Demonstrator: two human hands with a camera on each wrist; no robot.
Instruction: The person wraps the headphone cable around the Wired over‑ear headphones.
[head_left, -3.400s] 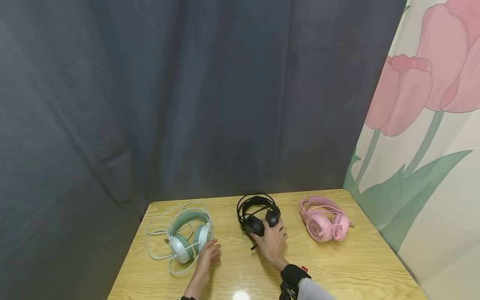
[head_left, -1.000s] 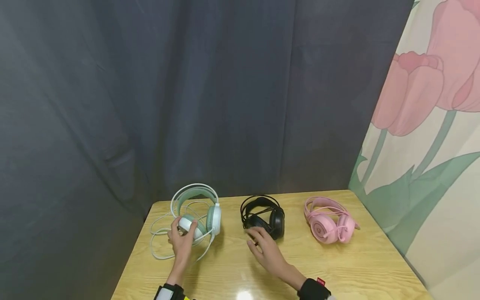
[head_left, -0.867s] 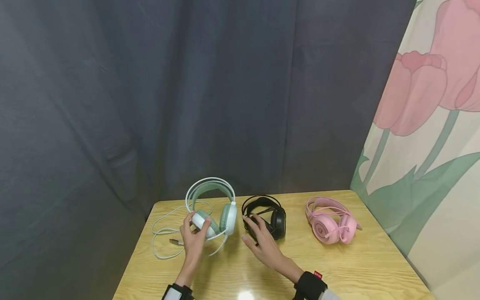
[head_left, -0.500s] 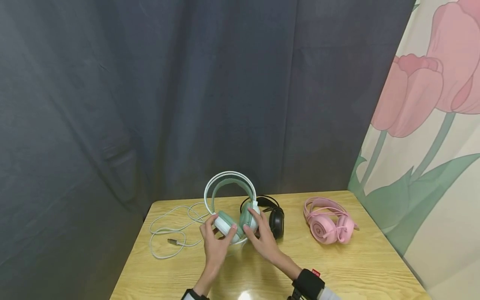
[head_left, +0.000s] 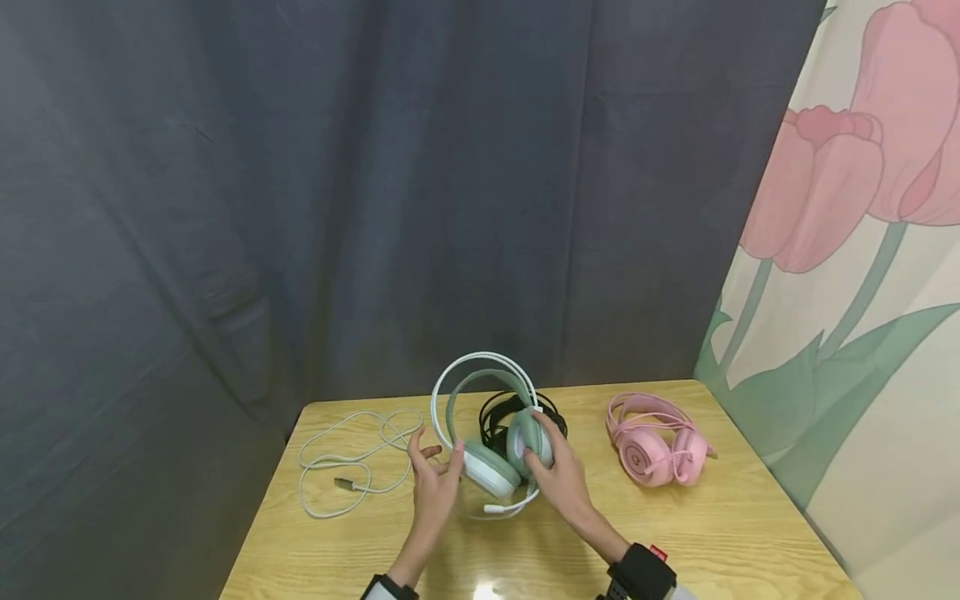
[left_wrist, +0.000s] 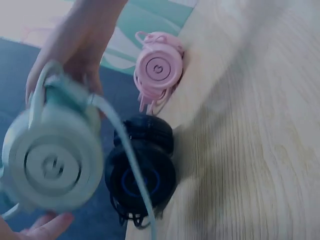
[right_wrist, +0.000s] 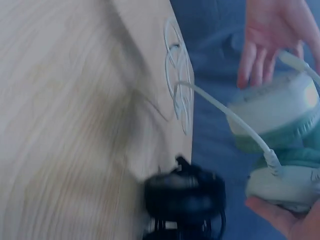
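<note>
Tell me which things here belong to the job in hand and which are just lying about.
In the job:
- green-and-white headphones, held by the right hand
- their white cable

Seemingly just lying about:
- black headphones
- pink headphones

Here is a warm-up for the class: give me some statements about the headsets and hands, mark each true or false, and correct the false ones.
1. The right hand grips the green-and-white headset. True.
2. Both hands grip that headset. False: the left hand is beside it, gripping nothing.
3. The pink headset and black headset rest on the table. True.
4. In the head view, the pink headset is left of the black headset. False: it is to the right.
5. The cable plug lies on the table. True.
</note>
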